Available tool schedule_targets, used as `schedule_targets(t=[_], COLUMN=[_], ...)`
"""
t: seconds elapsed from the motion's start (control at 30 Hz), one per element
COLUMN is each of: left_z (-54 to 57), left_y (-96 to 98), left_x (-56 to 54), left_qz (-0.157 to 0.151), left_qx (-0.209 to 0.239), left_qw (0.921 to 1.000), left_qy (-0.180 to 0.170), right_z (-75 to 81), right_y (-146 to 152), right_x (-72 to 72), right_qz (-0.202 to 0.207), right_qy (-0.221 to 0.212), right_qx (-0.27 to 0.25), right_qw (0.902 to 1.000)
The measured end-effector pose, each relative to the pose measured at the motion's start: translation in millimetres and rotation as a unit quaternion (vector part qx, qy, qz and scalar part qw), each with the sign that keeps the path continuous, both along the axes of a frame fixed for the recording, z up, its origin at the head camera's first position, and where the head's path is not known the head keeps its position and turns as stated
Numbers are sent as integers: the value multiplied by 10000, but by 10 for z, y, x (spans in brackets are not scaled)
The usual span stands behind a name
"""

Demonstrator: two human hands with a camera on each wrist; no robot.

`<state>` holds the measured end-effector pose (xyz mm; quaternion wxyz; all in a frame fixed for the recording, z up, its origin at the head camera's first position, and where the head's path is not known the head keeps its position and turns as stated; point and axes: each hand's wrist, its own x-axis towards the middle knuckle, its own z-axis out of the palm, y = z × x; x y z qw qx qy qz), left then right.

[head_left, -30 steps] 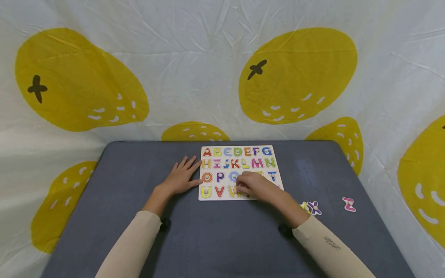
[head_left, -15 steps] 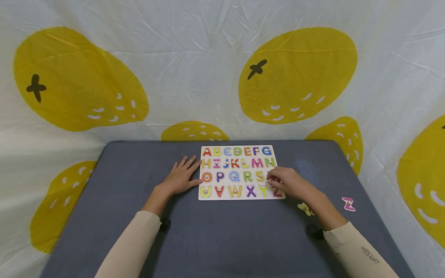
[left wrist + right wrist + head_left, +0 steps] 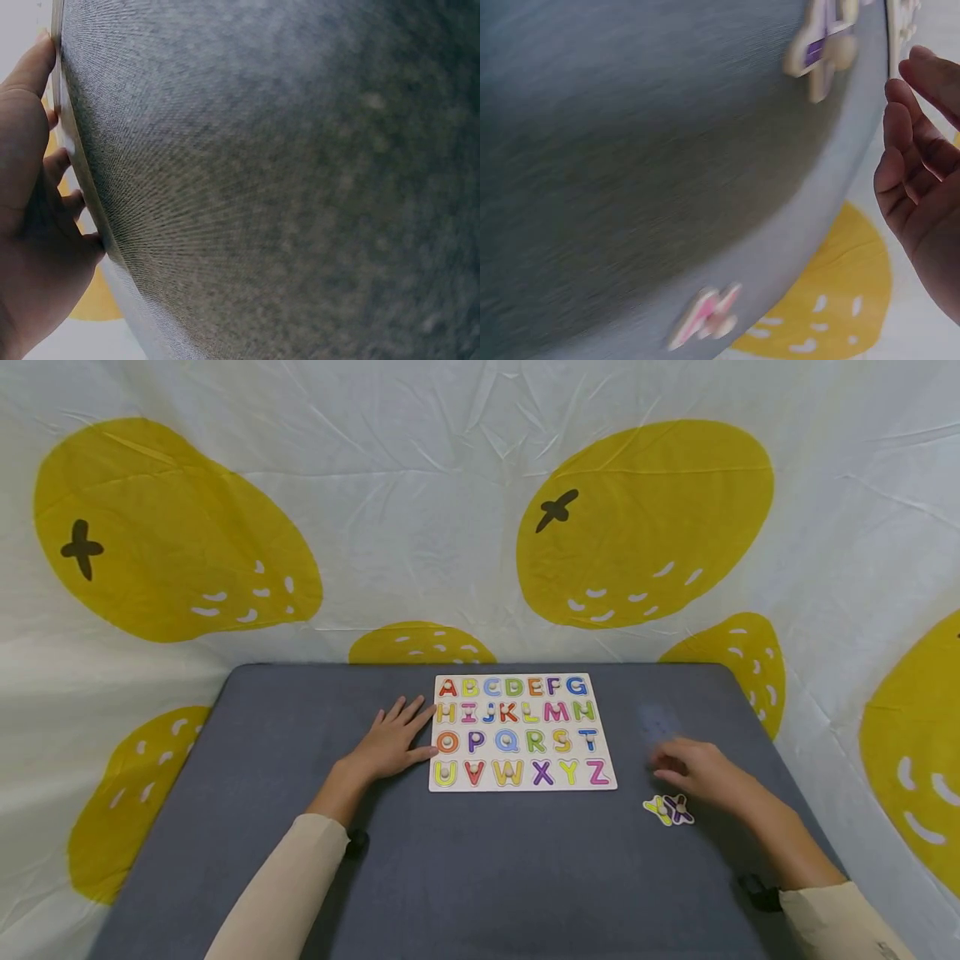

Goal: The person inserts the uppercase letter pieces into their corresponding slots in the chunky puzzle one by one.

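A wooden alphabet puzzle board [image 3: 550, 727] lies on the grey table. Knobbed letter pieces sit in it from A through W. The X, Y and Z spots show printed letters without knobs. My left hand [image 3: 390, 747] lies with fingers spread against the board's left edge, thumb and fingertips right at the rim. My right hand [image 3: 701, 768] is above the table right of the board, fingers loosely bent and holding nothing. Just below it, a yellow Y piece [image 3: 657, 810] and a purple X piece [image 3: 680, 810] lie together. A pink Z piece [image 3: 705, 319] shows in the right wrist view; my right arm hides it in the head view.
The grey table [image 3: 465, 877] runs back to a white curtain [image 3: 420, 510] with large yellow fruit prints. Black bands sit at both wrists, below the beige sleeves [image 3: 281, 885].
My right hand has moved from over the W piece rightward past the board to the loose pieces, uncovering the bottom row. My left hand has stayed at the board's edge.
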<state>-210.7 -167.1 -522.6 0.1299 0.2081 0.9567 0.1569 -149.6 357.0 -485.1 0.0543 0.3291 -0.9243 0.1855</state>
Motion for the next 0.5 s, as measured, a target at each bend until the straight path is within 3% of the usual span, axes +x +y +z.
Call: schedule_targets(t=[0.17,0.4,0.5], left_z=[-7,-5,-5], left_y=[6,13,11], left_x=[-2,-8,-12], left_qz=[-1,-12,-17], left_qx=[-2,-23,-22], left_qw=[10000,10000,10000], left_qy=[-2,-14,-24], right_z=[-57,-135,-143], right_y=[169,298,322], right_x=[140,257,296], right_qz=[7,98,59], right_qy=[-525,-320,-591], right_qx=[75,-3,-50], right_qw=[9986,9994,9982])
